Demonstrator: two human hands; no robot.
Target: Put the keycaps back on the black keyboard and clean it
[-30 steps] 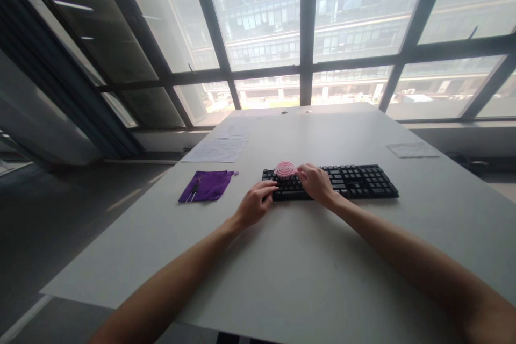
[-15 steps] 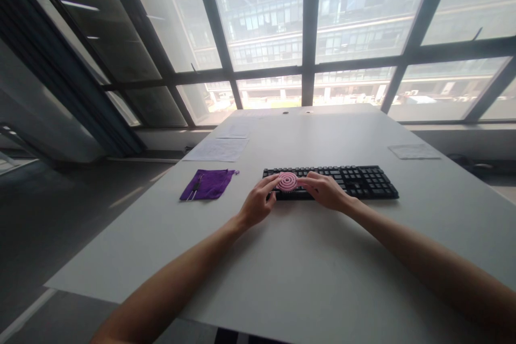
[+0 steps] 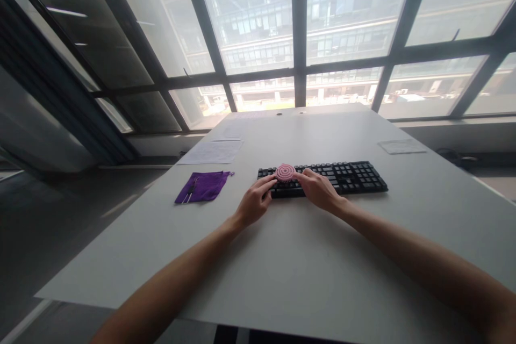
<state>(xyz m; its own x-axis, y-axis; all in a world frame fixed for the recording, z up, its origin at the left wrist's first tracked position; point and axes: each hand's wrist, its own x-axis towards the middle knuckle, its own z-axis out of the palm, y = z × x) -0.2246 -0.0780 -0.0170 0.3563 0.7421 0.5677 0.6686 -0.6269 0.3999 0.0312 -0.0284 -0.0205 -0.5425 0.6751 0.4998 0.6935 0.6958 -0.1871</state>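
Note:
A round pink brush point(image 3: 285, 172) with ring-shaped ridges on its back and short bristles below is over the left part of a black keyboard point(image 3: 355, 177). My left hand point(image 3: 255, 200) has its fingertips on the brush's left edge, with its thumb bent near the keyboard's front edge. From the right, my right hand point(image 3: 318, 188) pinches the brush's other edge. Whether the bristles press on the keys is too small to tell.
To the left lies a purple pouch point(image 3: 212, 186) with thin tweezer-like tools on it. Papers point(image 3: 212, 152) lie farther back on the left of the white table point(image 3: 258, 274). A flat translucent sheet point(image 3: 402, 146) rests at the back right. Windows stand beyond.
The brush has moved slightly away from me over the keyboard, toward its back edge, with both hands still at it. The whole view has shifted a little.

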